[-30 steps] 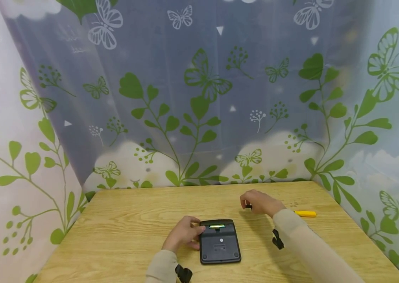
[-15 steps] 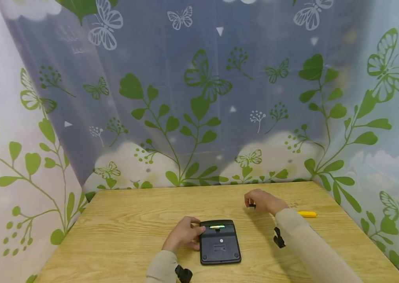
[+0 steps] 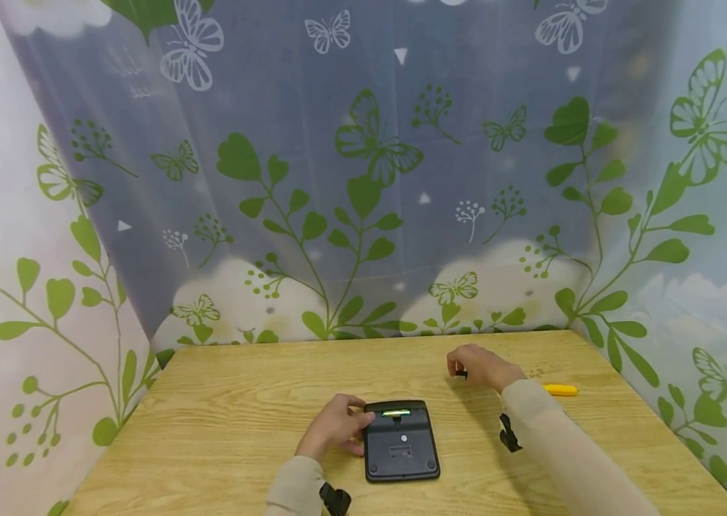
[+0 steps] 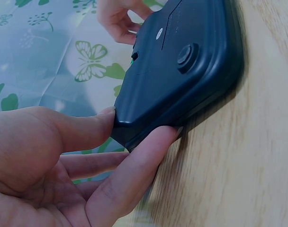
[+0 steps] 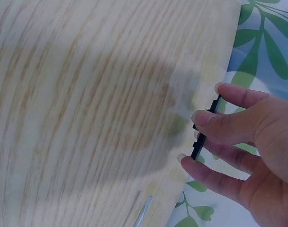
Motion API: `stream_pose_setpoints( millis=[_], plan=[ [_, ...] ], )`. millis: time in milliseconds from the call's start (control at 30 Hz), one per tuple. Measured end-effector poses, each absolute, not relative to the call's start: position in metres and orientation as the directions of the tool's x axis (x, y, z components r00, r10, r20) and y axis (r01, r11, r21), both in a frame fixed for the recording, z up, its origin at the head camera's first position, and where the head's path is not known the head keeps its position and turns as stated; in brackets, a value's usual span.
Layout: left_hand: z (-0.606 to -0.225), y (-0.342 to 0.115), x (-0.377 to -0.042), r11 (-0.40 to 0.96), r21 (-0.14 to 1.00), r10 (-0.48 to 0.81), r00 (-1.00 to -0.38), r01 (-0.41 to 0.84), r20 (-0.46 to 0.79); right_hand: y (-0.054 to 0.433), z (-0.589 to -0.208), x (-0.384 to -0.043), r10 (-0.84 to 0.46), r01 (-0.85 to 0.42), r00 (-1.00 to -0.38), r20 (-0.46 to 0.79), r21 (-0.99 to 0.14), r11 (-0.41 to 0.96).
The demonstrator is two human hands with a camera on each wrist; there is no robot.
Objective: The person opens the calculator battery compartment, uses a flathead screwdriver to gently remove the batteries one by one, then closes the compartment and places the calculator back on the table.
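A black calculator (image 3: 400, 453) lies face down on the table, its rear battery slot uncovered and a green-and-gold battery (image 3: 395, 413) seated inside. My left hand (image 3: 334, 423) grips its upper left corner, thumb on the back face and a finger against the side, as the left wrist view shows. To the right and farther off, my right hand (image 3: 476, 367) is held above the table. Between its thumb and fingers it pinches a thin black battery cover (image 5: 199, 145) with small tabs, seen edge-on in the right wrist view.
A screwdriver with a yellow handle (image 3: 560, 390) lies right of my right hand; its metal shaft (image 5: 143, 212) shows in the right wrist view. Small specks, too small to identify, are near it. A patterned curtain (image 3: 363, 215) hangs behind the wooden table (image 3: 241, 401).
My right hand has shifted slightly to the right with the battery cover, then nearly stopped. The left hand and the calculator stay in place.
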State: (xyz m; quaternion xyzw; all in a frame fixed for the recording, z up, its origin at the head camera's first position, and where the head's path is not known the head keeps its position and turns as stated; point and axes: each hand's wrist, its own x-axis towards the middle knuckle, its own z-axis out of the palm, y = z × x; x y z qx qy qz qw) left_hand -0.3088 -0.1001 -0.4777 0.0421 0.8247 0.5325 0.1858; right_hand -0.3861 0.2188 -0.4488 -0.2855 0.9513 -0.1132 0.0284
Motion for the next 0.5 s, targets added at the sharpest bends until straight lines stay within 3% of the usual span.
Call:
stream_pose_setpoints(
  millis=[500],
  plan=[
    [-0.4766, -0.1004, -0.3077, 0.422, 0.899, 0.27, -0.93, -0.12, -0.251, 0.2231, -0.4562, -0.3908, -0.52, -0.505, -0.854, -0.025, -0.199, 0.84]
  ],
)
